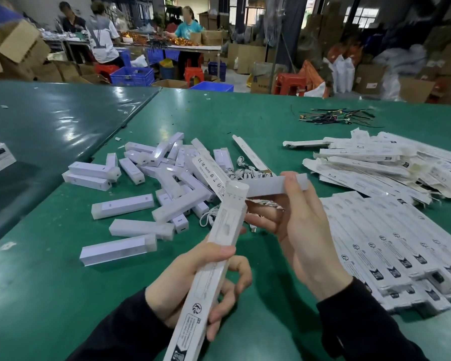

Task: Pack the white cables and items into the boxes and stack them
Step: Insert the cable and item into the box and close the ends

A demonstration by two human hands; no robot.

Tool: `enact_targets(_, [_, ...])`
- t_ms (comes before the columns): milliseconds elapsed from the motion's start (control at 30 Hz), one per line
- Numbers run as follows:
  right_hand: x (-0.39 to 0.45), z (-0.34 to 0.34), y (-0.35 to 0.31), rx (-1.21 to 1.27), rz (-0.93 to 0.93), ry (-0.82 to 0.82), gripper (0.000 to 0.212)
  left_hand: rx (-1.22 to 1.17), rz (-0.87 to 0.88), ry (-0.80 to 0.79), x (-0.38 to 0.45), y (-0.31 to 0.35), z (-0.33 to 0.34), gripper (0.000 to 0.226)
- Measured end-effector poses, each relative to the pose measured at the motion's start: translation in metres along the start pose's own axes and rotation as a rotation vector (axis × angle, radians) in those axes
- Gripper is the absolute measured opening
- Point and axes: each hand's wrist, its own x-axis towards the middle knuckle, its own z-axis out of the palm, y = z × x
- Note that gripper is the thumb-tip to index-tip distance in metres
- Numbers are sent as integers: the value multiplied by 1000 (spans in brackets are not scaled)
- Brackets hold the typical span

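head view: a long, slim white cardboard box (214, 259) is held in the curled grip of the left hand (193, 280), its open end aimed at one o'clock. the right hand (297, 230) is clamped on a smooth, matte white bar (274, 187) near that mouth. finished boxes (391, 251) are laid in rows at three o'clock; many rectangular items (130, 204) and thin white cables (245, 171) remain loose on the green bench (63, 295), so much appears left.

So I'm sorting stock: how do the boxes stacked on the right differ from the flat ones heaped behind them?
The stacked boxes lie in neat parallel rows with ends closed; the heaped flat boxes lie crisscrossed, flaps loose. The stacked ones look filled out, the heaped ones flattened. Both are long, white and printed.
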Motion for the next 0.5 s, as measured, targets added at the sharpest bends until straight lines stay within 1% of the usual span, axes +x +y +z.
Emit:
enact_targets(67, [-1, 1, 1, -20, -15, -3, 14, 36, 18, 36, 3, -1, -1, 60])
enact_targets(133, [0, -1, -2, -59, -44, 25, 14, 68, 87, 130, 7, 0, -3, 67])
enact_targets(167, [0, -2, -3, -84, -59, 38, 15, 92, 123, 180, 8, 1, -4, 62])
enact_targets(233, [0, -4, -4, -135, -83, 47, 14, 143, 182, 240, 8, 2, -4, 39])
enact_targets(267, [0, -5, -5, -166, -94, 49, 12, 153, 198, 260, 7, 3, -4, 33])
enact_targets(367, [1, -7, -6, -294, -126, 68, 9, 187, 204, 261, 3, 5, -4, 40])
enact_targets(500, [5, -15, -7, -370, -143, 93, 10, 226, 122, 190, 2, 8, -2, 35])
